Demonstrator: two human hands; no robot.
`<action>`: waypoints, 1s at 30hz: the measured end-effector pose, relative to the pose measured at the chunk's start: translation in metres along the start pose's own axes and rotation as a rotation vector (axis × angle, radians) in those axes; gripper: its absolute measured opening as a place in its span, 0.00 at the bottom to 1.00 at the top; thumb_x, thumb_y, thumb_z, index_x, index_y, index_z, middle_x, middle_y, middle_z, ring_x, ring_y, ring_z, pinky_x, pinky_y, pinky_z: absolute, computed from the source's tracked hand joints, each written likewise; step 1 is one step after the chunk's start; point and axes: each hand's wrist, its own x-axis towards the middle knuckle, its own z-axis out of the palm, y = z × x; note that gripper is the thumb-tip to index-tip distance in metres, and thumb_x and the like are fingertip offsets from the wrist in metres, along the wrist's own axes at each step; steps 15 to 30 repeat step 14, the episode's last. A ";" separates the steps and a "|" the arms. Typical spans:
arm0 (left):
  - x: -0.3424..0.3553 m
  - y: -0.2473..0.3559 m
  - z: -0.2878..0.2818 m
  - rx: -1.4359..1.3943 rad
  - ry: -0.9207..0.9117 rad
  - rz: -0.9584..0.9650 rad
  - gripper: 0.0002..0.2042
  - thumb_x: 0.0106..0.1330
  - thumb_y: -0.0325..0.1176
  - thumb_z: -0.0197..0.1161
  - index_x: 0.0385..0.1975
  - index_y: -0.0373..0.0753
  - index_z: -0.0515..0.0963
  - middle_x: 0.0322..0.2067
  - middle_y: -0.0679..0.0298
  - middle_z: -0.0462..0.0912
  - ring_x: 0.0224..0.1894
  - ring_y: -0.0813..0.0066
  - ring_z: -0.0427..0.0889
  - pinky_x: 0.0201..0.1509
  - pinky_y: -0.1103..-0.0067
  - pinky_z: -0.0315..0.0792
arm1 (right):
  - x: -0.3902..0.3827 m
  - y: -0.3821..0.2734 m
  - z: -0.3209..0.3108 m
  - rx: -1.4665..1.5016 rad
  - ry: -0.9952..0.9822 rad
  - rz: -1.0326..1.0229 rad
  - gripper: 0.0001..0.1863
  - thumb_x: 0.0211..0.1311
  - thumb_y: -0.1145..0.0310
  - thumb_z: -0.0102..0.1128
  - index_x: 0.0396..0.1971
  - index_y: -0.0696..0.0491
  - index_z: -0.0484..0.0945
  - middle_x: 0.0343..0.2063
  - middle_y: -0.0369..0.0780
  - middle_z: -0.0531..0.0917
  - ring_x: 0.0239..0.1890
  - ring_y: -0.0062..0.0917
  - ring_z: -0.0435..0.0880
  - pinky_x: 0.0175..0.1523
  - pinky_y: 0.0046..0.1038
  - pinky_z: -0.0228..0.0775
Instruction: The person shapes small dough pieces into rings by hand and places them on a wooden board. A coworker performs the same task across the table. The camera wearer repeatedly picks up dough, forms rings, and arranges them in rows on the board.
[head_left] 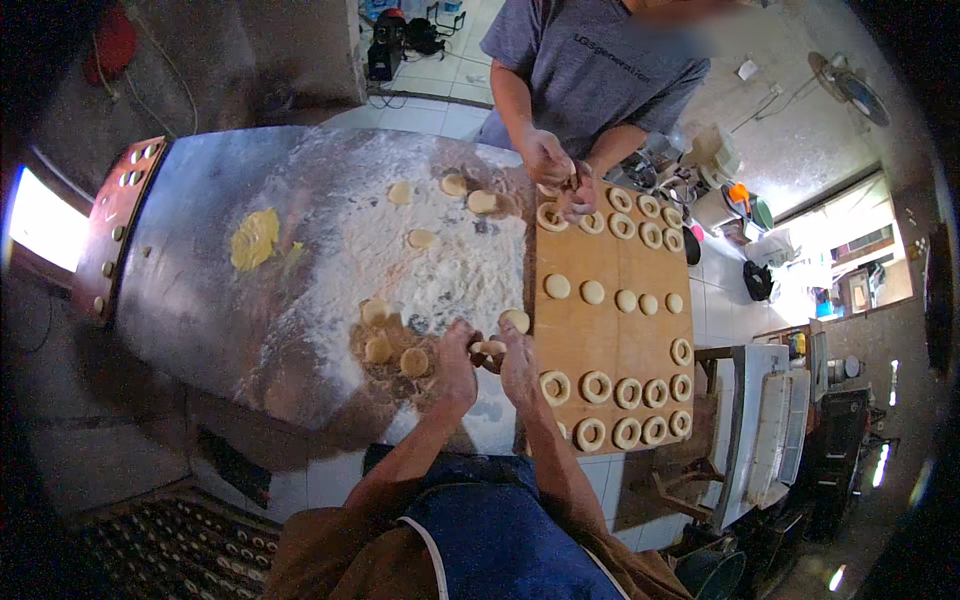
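Over the floured near edge of the metal table, my left hand [458, 367] and my right hand [518, 368] meet with their fingers closed around a small pale piece of dough [490, 348]. Fingers cover part of it, so I cannot tell its full shape. A round dough ball [516, 320] shows just beyond my right fingertips. Left of my left hand lie a flattened dough round [414, 362] and another dough round [378, 349]. To the right, a wooden board [600, 335] carries rows of dough rings [596, 386] and several plain dough balls [592, 292].
Across the table a person in a grey shirt [590, 90] works dough with both hands. Loose flour [440, 285] coats the table [210, 200], where a yellow smear of fat [255, 238] lies. A reddish board [122, 195] with small pieces stands far left; a white bench-like unit [765, 430] stands right.
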 end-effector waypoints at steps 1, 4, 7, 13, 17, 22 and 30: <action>0.005 -0.006 0.005 -0.011 -0.032 -0.009 0.13 0.73 0.43 0.45 0.32 0.42 0.70 0.25 0.71 0.69 0.30 0.82 0.69 0.36 0.78 0.66 | -0.002 0.003 -0.006 0.122 0.031 -0.029 0.32 0.74 0.47 0.38 0.26 0.61 0.77 0.18 0.41 0.76 0.23 0.25 0.73 0.30 0.29 0.64; -0.009 0.026 0.038 0.742 -0.158 0.082 0.14 0.73 0.45 0.47 0.31 0.41 0.70 0.25 0.71 0.70 0.30 0.79 0.70 0.36 0.77 0.67 | 0.010 0.046 -0.028 0.052 0.011 0.026 0.27 0.74 0.51 0.39 0.35 0.61 0.77 0.27 0.43 0.80 0.27 0.23 0.73 0.31 0.28 0.64; 0.003 -0.029 0.046 0.326 -0.159 0.157 0.16 0.73 0.46 0.47 0.31 0.40 0.71 0.25 0.69 0.73 0.30 0.77 0.72 0.36 0.76 0.68 | 0.011 0.061 -0.045 0.037 0.017 0.019 0.26 0.75 0.52 0.39 0.31 0.60 0.76 0.24 0.42 0.79 0.26 0.23 0.73 0.31 0.30 0.65; 0.004 -0.062 0.060 0.741 -0.122 0.237 0.23 0.72 0.51 0.47 0.52 0.36 0.74 0.36 0.60 0.79 0.35 0.70 0.77 0.46 0.70 0.71 | 0.016 0.087 -0.098 -0.042 -0.128 -0.091 0.26 0.70 0.49 0.46 0.27 0.57 0.79 0.22 0.47 0.82 0.24 0.27 0.75 0.32 0.39 0.66; 0.002 -0.067 0.064 0.751 -0.119 0.235 0.23 0.72 0.51 0.47 0.52 0.36 0.74 0.36 0.60 0.79 0.35 0.70 0.77 0.46 0.70 0.71 | 0.016 0.091 -0.104 -0.033 -0.131 -0.087 0.26 0.70 0.49 0.46 0.27 0.57 0.79 0.22 0.47 0.82 0.24 0.27 0.75 0.32 0.39 0.66; 0.002 -0.067 0.064 0.751 -0.119 0.235 0.23 0.72 0.51 0.47 0.52 0.36 0.74 0.36 0.60 0.79 0.35 0.70 0.77 0.46 0.70 0.71 | 0.016 0.091 -0.104 -0.033 -0.131 -0.087 0.26 0.70 0.49 0.46 0.27 0.57 0.79 0.22 0.47 0.82 0.24 0.27 0.75 0.32 0.39 0.66; 0.002 -0.067 0.064 0.751 -0.119 0.235 0.23 0.72 0.51 0.47 0.52 0.36 0.74 0.36 0.60 0.79 0.35 0.70 0.77 0.46 0.70 0.71 | 0.016 0.091 -0.104 -0.033 -0.131 -0.087 0.26 0.70 0.49 0.46 0.27 0.57 0.79 0.22 0.47 0.82 0.24 0.27 0.75 0.32 0.39 0.66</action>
